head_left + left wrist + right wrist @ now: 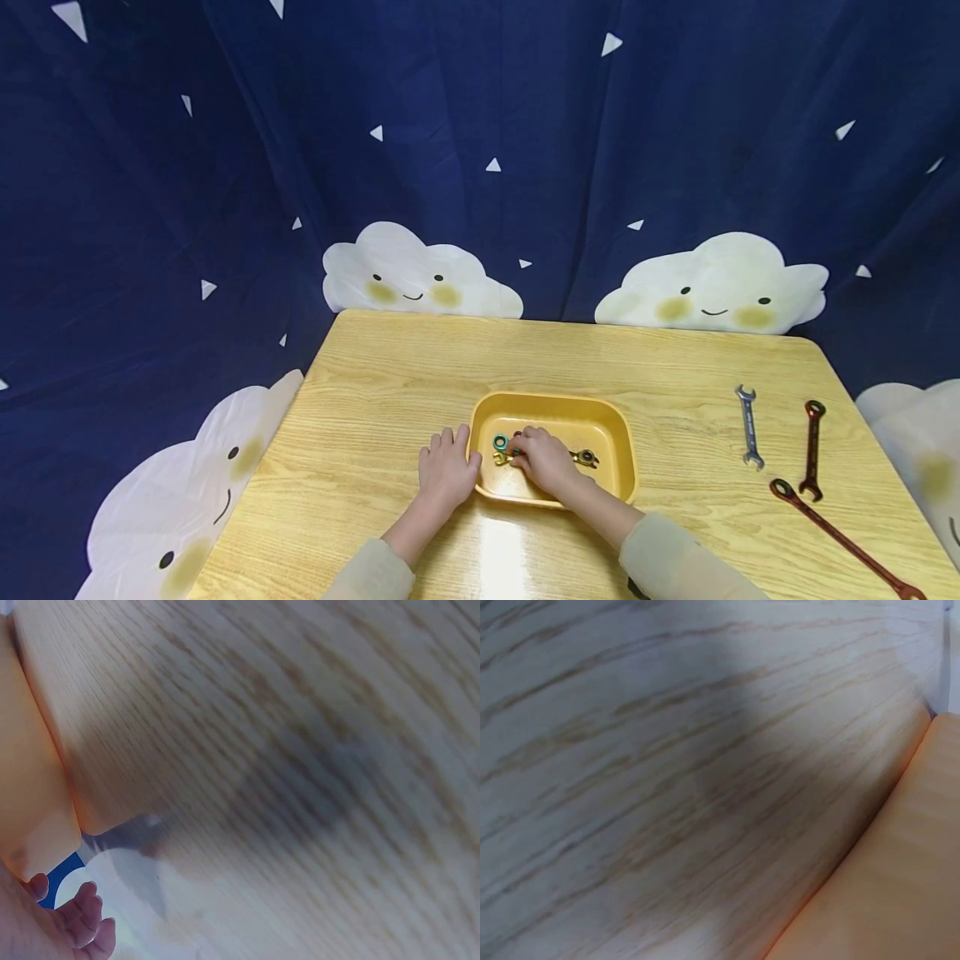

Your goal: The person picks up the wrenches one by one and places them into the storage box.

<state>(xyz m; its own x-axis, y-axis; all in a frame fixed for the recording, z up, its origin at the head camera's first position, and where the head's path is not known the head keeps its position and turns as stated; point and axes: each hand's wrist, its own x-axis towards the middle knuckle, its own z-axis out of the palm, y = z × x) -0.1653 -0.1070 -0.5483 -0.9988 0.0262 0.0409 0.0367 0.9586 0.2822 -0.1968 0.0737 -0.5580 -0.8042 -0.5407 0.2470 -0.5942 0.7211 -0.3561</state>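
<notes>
A yellow plastic tray [555, 400] lies on the table with several wrenches in it. A gold wrench [585, 457] stretches across its floor, its middle covered by my right hand [547, 460]. Beside its left end sits a teal ring end [500, 442] of another wrench. The thumb and bent fingers of the right hand pinch at a wrench; I cannot tell which one. My left hand [446, 468] rests against the tray's left side, thumb at the rim and fingers extended outside. In the left wrist view, that hand [67, 922] has its fingers loosely bent beside the tray wall [34, 765].
To the right of the tray, a silver open-end wrench [749, 427], a short red wrench [812, 450] and a long red wrench [840, 537] lie on the wooden table [390, 367]. A dark blue curtain [465, 100] with clouds hangs behind the far edge.
</notes>
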